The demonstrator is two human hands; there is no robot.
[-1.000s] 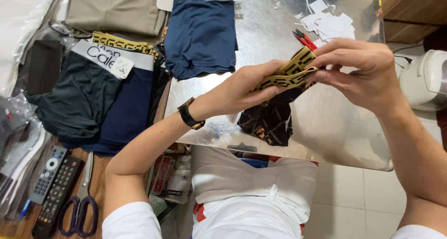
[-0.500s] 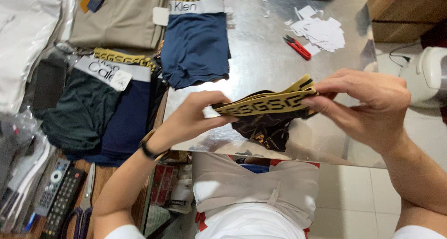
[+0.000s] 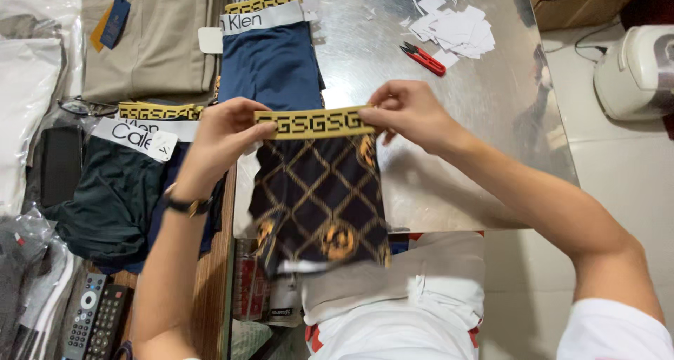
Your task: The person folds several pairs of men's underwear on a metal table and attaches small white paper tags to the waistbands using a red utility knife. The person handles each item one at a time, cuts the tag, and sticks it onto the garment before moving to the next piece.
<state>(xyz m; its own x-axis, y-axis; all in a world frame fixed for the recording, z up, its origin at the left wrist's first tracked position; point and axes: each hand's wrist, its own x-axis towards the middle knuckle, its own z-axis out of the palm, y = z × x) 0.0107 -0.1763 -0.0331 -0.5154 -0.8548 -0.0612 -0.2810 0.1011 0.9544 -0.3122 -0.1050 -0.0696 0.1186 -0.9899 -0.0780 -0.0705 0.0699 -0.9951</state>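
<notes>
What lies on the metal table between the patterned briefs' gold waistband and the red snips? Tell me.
Nothing: in the head view, bare metal table separates the gold waistband from the red snips; only the right hand borders it.

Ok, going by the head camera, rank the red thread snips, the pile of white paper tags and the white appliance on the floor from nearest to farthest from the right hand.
1. Red thread snips, on the metal table just beyond the right hand.
2. Pile of white paper tags, farther back on the table, behind the snips.
3. White appliance, off the table on the floor, far right.
</notes>
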